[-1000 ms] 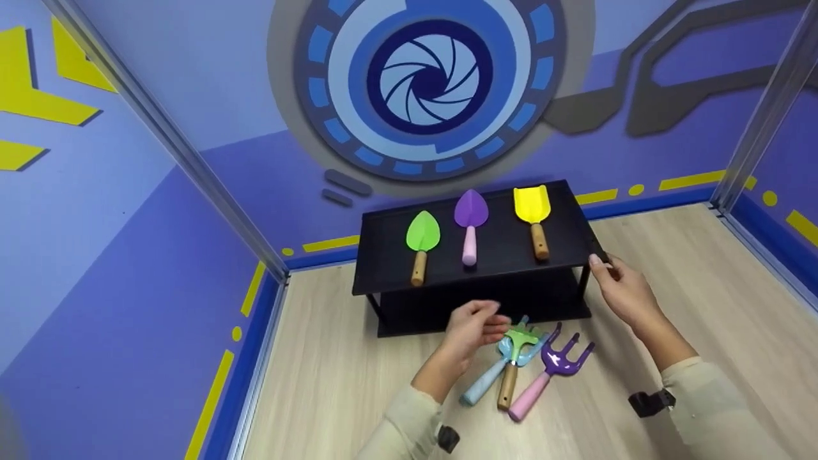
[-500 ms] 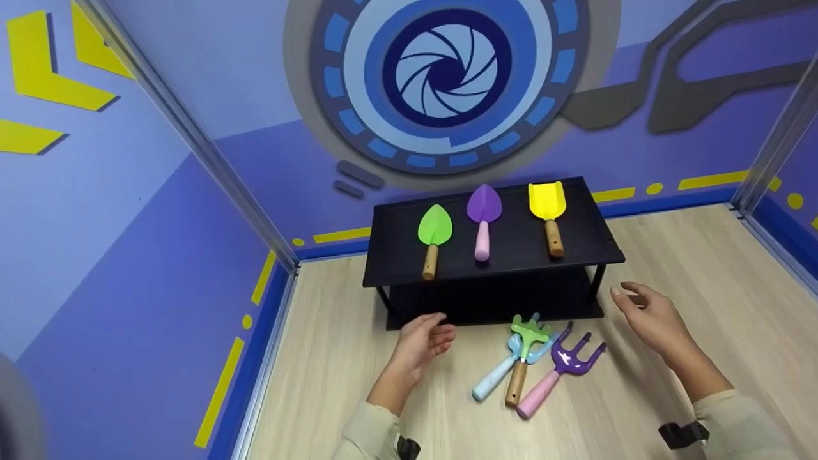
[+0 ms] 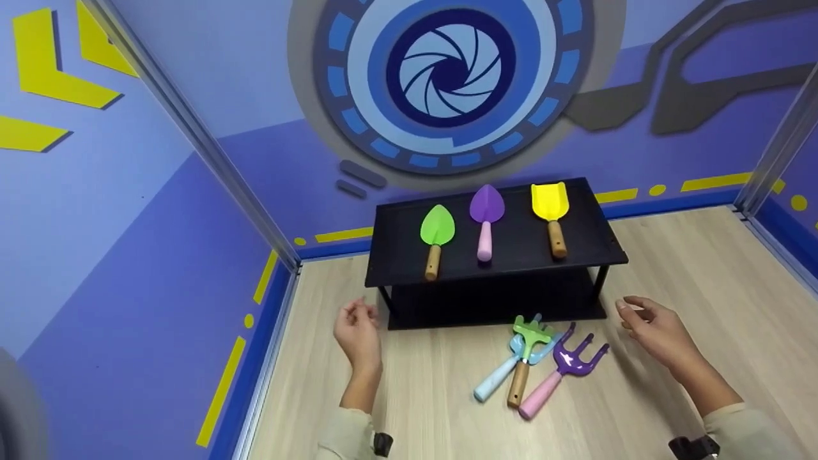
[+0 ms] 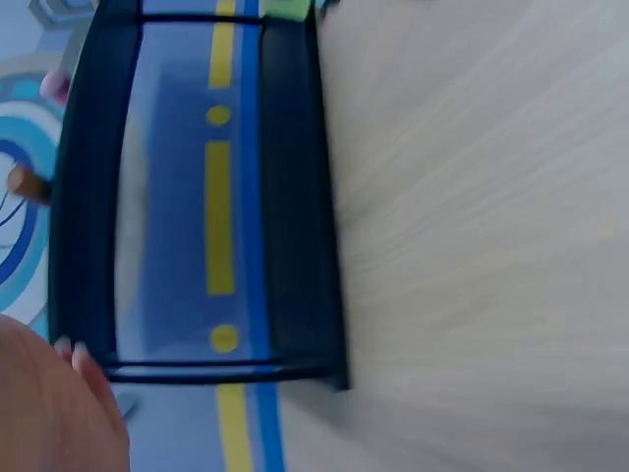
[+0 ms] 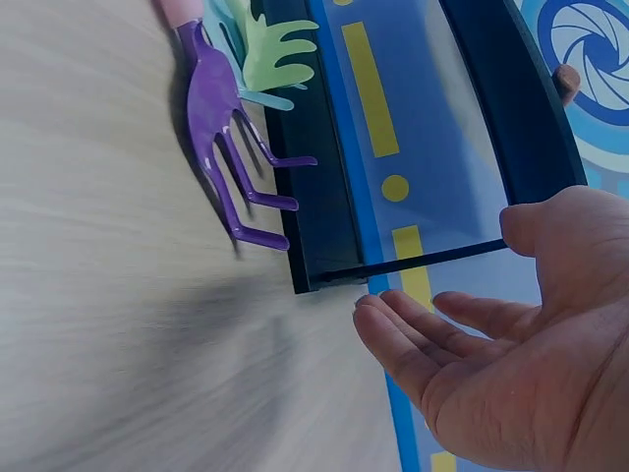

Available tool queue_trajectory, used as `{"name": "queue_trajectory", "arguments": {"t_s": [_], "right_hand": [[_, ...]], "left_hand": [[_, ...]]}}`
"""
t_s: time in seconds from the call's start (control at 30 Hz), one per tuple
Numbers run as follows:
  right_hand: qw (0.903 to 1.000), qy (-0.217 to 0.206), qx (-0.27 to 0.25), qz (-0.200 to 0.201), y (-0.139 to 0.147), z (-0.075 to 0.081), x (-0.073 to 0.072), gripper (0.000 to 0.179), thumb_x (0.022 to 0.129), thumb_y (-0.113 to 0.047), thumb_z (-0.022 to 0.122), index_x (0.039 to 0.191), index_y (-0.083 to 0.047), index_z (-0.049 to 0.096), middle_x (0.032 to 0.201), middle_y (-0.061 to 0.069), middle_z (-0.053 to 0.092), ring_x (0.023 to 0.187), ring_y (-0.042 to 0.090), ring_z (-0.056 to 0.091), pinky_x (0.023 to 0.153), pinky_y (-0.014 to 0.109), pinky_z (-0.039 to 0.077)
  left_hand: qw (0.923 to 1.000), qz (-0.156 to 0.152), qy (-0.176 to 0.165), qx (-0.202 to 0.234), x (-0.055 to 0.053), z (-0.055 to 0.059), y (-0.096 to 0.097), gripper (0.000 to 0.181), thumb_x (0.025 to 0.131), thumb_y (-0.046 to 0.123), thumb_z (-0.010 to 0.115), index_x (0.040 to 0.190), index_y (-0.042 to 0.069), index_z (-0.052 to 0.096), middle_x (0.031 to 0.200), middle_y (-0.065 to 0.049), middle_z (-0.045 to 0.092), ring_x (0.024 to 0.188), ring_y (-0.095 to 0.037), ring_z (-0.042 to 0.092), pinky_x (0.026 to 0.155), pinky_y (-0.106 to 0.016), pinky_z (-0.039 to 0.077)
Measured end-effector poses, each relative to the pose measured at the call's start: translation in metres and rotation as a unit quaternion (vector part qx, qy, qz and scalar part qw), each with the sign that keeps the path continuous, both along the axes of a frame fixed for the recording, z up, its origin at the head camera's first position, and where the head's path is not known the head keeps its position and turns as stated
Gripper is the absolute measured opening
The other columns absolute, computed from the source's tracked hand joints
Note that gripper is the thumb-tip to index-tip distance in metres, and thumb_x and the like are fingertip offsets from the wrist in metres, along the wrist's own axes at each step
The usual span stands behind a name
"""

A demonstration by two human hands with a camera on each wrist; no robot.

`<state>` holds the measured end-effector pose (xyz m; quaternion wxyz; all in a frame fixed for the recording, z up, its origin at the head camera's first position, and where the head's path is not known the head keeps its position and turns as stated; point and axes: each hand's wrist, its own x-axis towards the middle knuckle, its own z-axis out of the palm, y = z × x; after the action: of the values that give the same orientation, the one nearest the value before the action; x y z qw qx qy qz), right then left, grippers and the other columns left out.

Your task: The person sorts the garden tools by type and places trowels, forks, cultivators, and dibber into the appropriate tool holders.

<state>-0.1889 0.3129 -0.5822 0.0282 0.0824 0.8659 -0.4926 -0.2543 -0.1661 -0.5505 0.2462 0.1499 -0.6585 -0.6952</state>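
Observation:
A black two-tier rack [image 3: 409,265] stands against the back wall. On its top lie a green trowel [image 3: 437,225], a purple trowel [image 3: 487,204] with a pink handle, and a yellow shovel [image 3: 550,202]. In front, a green hand rake [image 3: 532,335] lies over a light blue tool [image 3: 495,378], beside a purple hand fork [image 3: 572,361]. My left hand [image 3: 358,332] hovers by the rack's left front corner, fingers loosely bent and holding nothing. Off the rack's right end is my right hand [image 3: 658,329], empty, its fingers relaxed in the right wrist view.
The pale wood-look tabletop [image 3: 422,409] carries everything. Blue-purple printed panels rise behind, left and right, with a metal corner post [image 3: 211,153] at the left. Black camera mounts [image 3: 693,446] sit at both wrists.
My left hand has moved left from above the hand tools to the rack's left side. My right hand has come away from the rack's right front corner. The tools have stayed put.

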Motion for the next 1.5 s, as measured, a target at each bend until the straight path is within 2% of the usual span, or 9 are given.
{"name": "queue_trajectory", "arguments": {"t_s": [0.07,0.13,0.3,0.4,0.53,0.67,0.87,1.17,1.5], "right_hand": [[1.0,-0.001,-0.002,0.001,-0.001,0.0,0.002,0.074,0.113,-0.048,0.047,0.158,0.01,0.039,0.144,0.041,0.058,0.126,0.047,0.069,0.078,0.011,0.056],[0.9999,-0.007,-0.012,0.005,-0.002,0.001,0.003,0.074,0.113,-0.048,0.047,0.159,0.009,0.038,0.145,0.04,0.058,0.123,0.042,0.072,0.08,0.014,0.059],[0.997,-0.031,-0.069,0.017,-0.009,0.004,0.007,0.076,0.114,-0.049,0.045,0.16,0.01,0.035,0.147,0.034,0.06,0.119,0.021,0.075,0.094,0.029,0.064],[0.9949,-0.043,-0.087,0.025,-0.014,0.006,0.011,0.076,0.114,-0.048,0.045,0.159,0.012,0.035,0.144,0.03,0.064,0.116,0.017,0.076,0.096,0.032,0.065],[0.9897,-0.07,-0.122,0.029,-0.019,0.004,0.016,0.074,0.114,-0.047,0.048,0.157,0.012,0.037,0.129,0.02,0.074,0.105,0.014,0.078,0.09,0.028,0.065],[0.981,-0.113,-0.157,0.022,-0.023,-0.003,0.024,0.062,0.113,-0.041,0.052,0.148,0.01,0.05,0.109,0.005,0.078,0.091,0.014,0.078,0.083,0.029,0.066],[0.9763,-0.161,-0.142,0.022,-0.027,-0.023,0.033,0.041,0.112,-0.032,0.053,0.116,0.004,0.071,0.09,0.001,0.076,0.077,0.012,0.073,0.072,0.031,0.066],[0.9698,-0.216,-0.113,0.011,-0.042,-0.044,0.039,0.04,0.108,-0.033,0.058,0.102,0.002,0.075,0.079,0.002,0.074,0.067,0.012,0.071,0.063,0.028,0.062],[0.9779,-0.197,-0.069,0.013,-0.054,-0.048,0.029,0.053,0.093,-0.054,0.079,0.086,-0.004,0.066,0.065,0.004,0.072,0.053,0.013,0.07,0.051,0.028,0.059]], "left_hand": [[0.9995,0.026,0.004,-0.016,-0.006,0.01,-0.005,0.017,0.109,0.01,0.058,0.114,-0.002,0.069,0.1,-0.011,0.072,0.087,-0.014,0.068,0.073,-0.022,0.057],[0.9992,0.025,-0.015,-0.027,-0.015,0.018,-0.008,0.023,0.109,0.013,0.059,0.124,-0.002,0.067,0.117,-0.015,0.071,0.105,-0.019,0.068,0.09,-0.028,0.058],[0.9924,-0.073,-0.096,-0.023,-0.04,0.033,-0.011,0.053,0.11,0.025,0.059,0.154,-0.001,0.048,0.155,-0.024,0.052,0.146,-0.036,0.051,0.124,-0.049,0.045],[0.9835,-0.121,-0.132,-0.028,-0.055,0.032,-0.011,0.064,0.111,0.036,0.057,0.163,0.002,0.039,0.165,-0.023,0.045,0.156,-0.037,0.043,0.13,-0.051,0.038],[0.978,-0.149,-0.139,-0.044,-0.067,0.021,-0.01,0.064,0.113,0.043,0.05,0.166,0.008,0.037,0.171,-0.019,0.04,0.16,-0.037,0.038,0.131,-0.052,0.035],[0.9783,-0.156,-0.124,-0.056,-0.071,0.009,-0.01,0.061,0.114,0.044,0.049,0.164,0.01,0.043,0.17,-0.016,0.043,0.159,-0.036,0.039,0.131,-0.053,0.036],[0.9806,-0.148,-0.113,-0.061,-0.067,0.003,-0.011,0.058,0.112,0.047,0.053,0.157,0.01,0.054,0.165,-0.013,0.051,0.157,-0.034,0.045,0.129,-0.052,0.038],[0.9782,-0.164,-0.121,-0.042,-0.07,0.001,-0.005,0.06,0.112,0.051,0.05,0.158,0.012,0.053,0.167,-0.012,0.048,0.159,-0.033,0.041,0.131,-0.051,0.036],[0.98,-0.157,-0.119,-0.03,-0.067,-0.003,-0.007,0.06,0.111,0.054,0.051,0.154,0.013,0.058,0.167,-0.012,0.048,0.159,-0.034,0.041,0.131,-0.053,0.036]]}}
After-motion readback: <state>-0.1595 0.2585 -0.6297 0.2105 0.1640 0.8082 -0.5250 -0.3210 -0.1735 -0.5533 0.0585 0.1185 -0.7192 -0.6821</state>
